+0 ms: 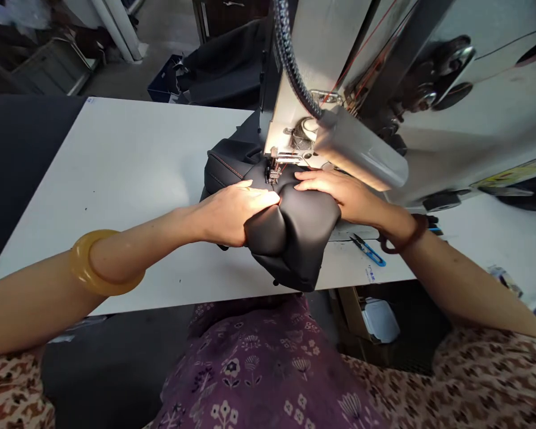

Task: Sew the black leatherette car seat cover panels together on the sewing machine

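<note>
A black leather-like piece [290, 229] with orange stitching lies bunched under the presser foot [274, 173] of a white industrial sewing machine [429, 89]. My left hand [232, 211] presses on the piece just left of the needle, fingers together and curled over a fold. My right hand [339, 193] lies flat on the piece to the right of the needle, fingers stretched toward the foot. A yellow bangle [100, 262] sits on my left forearm and a dark band [406, 238] on my right wrist.
The white sewing table [129, 173] spreads to the left. Blue thread snips [368, 250] lie on the table by my right wrist. A machine lamp [361, 152] on a black flexible hose hangs above my right hand. Dark fabric [227, 65] is piled behind the table.
</note>
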Motion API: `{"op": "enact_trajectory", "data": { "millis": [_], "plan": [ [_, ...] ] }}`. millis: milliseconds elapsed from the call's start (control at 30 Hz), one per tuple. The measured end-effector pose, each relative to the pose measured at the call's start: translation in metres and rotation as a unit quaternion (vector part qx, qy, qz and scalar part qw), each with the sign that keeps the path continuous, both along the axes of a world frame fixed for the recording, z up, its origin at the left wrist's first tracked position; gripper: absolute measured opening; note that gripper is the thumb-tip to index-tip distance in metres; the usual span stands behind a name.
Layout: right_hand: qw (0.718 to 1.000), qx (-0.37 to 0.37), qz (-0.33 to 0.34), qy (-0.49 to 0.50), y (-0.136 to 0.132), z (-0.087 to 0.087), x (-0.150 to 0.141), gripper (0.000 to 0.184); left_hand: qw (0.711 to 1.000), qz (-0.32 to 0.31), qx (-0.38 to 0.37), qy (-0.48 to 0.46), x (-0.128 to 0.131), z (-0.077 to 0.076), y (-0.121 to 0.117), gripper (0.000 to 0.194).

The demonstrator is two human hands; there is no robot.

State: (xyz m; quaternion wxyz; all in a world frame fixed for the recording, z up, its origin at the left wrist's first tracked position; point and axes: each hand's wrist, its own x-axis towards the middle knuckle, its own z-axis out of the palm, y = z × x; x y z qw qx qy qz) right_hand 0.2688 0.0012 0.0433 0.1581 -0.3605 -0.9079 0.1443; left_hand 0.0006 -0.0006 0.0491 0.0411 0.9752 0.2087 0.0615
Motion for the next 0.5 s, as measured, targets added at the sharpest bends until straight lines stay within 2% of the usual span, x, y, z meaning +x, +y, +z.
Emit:
{"op": "enact_trajectory", "data": {
  "millis": [167, 300, 400, 500],
  "plan": [
    [0.989, -0.009, 0.097, -0.115, -0.021, 0.027, -0.017, 0.062, 0.992, -0.050, 0.077, 0.082, 0.012, -0.003, -0.018, 0.030],
    [0.977, 0.024, 0.086, -0.194, -0.030, 0.027, -0.034, 0.053, 0.987, -0.023, 0.126, 0.093, 0.013, -0.010, -0.024, 0.033],
    [0.977, 0.047, 0.067, -0.199, -0.032, 0.021, -0.039, 0.048, 0.983, 0.011, 0.151, 0.107, 0.009, -0.012, -0.024, 0.037],
    [0.978, 0.056, 0.056, -0.192, -0.033, 0.017, -0.040, 0.041, 0.985, 0.021, 0.137, 0.105, 0.003, -0.011, -0.022, 0.036]
  ]
}}
